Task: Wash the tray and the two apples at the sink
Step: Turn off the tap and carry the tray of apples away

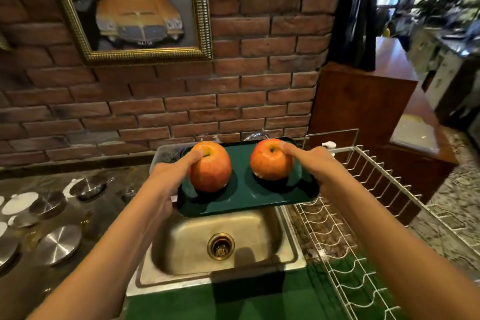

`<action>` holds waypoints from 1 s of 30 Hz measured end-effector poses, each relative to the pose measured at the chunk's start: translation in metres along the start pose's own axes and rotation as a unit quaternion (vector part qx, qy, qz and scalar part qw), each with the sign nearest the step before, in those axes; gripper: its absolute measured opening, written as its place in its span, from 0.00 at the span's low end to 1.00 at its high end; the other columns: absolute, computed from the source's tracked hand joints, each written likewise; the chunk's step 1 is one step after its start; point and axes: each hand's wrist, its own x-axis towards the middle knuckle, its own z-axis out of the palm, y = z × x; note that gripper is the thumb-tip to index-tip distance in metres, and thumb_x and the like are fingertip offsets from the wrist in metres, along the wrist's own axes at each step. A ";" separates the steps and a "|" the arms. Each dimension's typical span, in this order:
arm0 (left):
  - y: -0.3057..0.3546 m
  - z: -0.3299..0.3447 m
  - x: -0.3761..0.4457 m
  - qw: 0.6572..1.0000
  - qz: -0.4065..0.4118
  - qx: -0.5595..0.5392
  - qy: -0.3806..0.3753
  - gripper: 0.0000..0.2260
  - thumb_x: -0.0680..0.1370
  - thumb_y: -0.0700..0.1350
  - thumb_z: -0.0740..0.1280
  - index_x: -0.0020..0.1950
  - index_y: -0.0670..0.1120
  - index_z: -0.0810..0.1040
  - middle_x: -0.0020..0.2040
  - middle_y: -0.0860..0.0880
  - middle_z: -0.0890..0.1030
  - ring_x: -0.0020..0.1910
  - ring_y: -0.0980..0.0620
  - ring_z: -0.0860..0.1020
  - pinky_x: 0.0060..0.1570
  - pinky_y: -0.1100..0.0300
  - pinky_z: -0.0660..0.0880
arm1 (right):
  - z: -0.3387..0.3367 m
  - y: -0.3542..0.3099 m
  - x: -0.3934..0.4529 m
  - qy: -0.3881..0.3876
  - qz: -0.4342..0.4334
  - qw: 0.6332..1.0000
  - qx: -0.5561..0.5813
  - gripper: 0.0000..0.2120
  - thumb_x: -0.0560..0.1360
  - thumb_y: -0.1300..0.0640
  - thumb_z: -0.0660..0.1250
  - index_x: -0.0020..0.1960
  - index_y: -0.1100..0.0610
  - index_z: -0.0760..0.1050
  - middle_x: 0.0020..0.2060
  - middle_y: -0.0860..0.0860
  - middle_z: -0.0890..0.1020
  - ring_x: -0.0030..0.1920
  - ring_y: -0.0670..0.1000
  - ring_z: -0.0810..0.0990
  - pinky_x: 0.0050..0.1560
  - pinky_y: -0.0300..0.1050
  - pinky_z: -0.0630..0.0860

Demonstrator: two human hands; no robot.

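Two hands, left hand (166, 184) and right hand (315, 169), grip the tray (246, 197) between them, thumbs steadying each apple (211, 167); keep it level over the sink (181, 249) below.

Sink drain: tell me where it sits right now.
In the head view the sink drain sits centre-low in the steel sink, just below the green tray held over the basin, left of the white dish rack.

I'm seeing a red brick wall (246, 80) carrying a gold-framed car picture (135, 5), a wooden cabinet (363, 104) standing right.
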 end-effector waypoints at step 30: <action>0.000 0.316 -0.025 1.000 -0.020 0.014 0.008 0.27 0.63 0.62 0.78 0.53 0.46 0.79 0.51 0.46 0.81 0.48 0.45 0.79 0.39 0.56 0.74 | -0.278 0.060 0.145 -0.028 -0.001 0.999 -0.044 0.47 0.65 0.32 0.74 0.71 0.64 0.68 0.63 0.59 0.75 0.56 0.58 0.75 0.40 0.47 0.72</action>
